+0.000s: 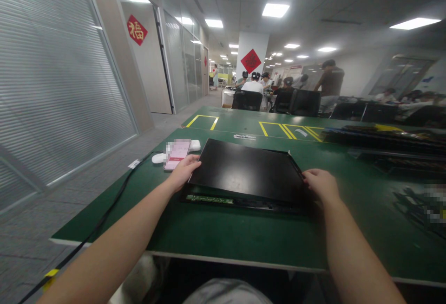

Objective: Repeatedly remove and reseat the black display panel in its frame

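Two-handed, held the black panel (247, 167) just beyond the green circuit strip (209, 199) — pinched at opposite short edges by left hand (184, 170) and right hand (323, 185), stretched lengthwise between, with neither nearer

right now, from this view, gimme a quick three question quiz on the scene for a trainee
1. True or false: the left hand grips the left edge of the black panel.
2. Name the green strip along the panel's near edge.
3. What colour is the table? a) white b) green c) red

Key: 1. true; 2. a circuit board; 3. b
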### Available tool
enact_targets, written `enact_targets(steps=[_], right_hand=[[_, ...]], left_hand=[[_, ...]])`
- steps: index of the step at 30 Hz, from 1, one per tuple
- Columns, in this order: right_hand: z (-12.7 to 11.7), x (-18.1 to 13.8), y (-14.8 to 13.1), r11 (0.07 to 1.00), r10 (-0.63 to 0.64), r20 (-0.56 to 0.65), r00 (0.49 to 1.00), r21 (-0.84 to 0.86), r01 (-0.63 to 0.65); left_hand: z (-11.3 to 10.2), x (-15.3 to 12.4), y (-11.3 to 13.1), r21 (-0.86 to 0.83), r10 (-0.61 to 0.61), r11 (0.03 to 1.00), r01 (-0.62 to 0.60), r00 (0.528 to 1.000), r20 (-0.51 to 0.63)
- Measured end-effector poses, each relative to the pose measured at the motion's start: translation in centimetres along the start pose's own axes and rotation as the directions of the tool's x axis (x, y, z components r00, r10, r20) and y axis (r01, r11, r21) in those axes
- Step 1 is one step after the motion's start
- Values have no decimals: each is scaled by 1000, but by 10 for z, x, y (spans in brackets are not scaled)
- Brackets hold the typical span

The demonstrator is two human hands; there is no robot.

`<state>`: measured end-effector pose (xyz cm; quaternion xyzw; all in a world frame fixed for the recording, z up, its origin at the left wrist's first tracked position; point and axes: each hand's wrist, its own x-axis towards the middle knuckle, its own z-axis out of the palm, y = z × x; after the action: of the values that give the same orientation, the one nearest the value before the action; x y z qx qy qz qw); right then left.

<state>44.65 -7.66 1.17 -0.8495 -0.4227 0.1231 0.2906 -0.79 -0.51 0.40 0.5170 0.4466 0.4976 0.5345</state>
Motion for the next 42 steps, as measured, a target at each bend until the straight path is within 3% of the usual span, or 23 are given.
enact_targets(steps=[12, 19, 22, 28, 33, 42], right_hand=[[-1, 0, -1, 999, -12, -7, 1000, -30, 11], [1, 1, 1, 1000, -28, -13, 1000, -9, 28], [1, 1, 2, 1000, -14, -7, 1000, 0, 14], [-1, -4, -2, 999, -43, -24, 999, 26, 44], [-1, -5, -1, 996, -20, -19, 1000, 89, 21], [2, 1, 2, 982, 26, -18, 999, 186, -22]], left_hand=[[-4, 2, -5, -14, -3, 1000, 4, 999, 42], [-1, 1, -1, -2, 23, 1000, -23, 1000, -9], [-2, 0, 1, 62, 49, 997, -48, 999, -12], [-11, 6, -2, 387, 201, 909, -152, 975, -90], [-14, 9, -9, 459, 156, 880, -122, 987, -37], [-14, 8, -11, 590, 215, 791, -162, 976, -21]])
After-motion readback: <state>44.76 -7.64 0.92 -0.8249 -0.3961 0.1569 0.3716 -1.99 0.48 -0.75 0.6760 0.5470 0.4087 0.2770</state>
